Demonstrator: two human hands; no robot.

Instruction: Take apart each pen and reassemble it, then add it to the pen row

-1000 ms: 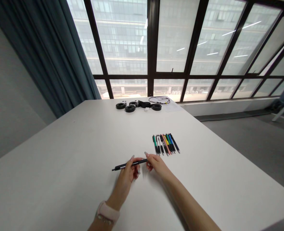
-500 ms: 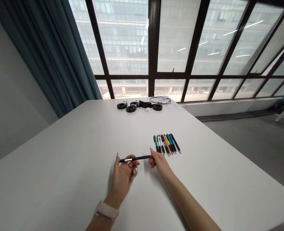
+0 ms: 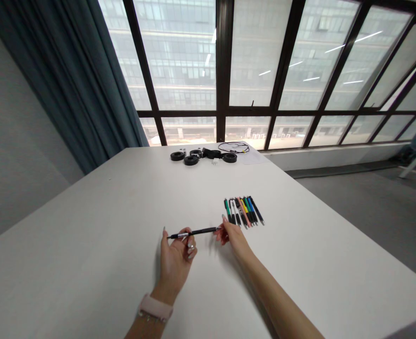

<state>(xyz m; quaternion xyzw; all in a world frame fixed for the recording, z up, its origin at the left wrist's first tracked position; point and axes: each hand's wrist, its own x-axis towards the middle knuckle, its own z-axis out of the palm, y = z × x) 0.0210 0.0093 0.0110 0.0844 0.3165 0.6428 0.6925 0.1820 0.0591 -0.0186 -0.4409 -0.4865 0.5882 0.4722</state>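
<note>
A black pen (image 3: 204, 231) with a silvery clip section is held nearly level above the white table (image 3: 88, 263). My left hand (image 3: 175, 261), palm turned up, grips its left part between thumb and fingers; a ring and a pink wristband show on this side. At the pen's right end, the fingers of my right hand (image 3: 233, 236) are curled around the pointed tip, which partly shows. Just beyond the right hand lies a row of several pens (image 3: 245, 212), side by side, in green, white, pink, yellow, blue and black.
Toward the far edge lie several black tape-like rolls (image 3: 191, 160), a thin black cable (image 3: 234, 147) and a small white piece (image 3: 215, 161). A blue curtain (image 3: 63, 70) hangs at the left, with windows behind the table. The table's right edge (image 3: 335, 216) drops to a grey floor.
My left hand has shifted slightly left with the pen. More of the pen's tip now shows at my right fingers. The row of pens is unchanged.
</note>
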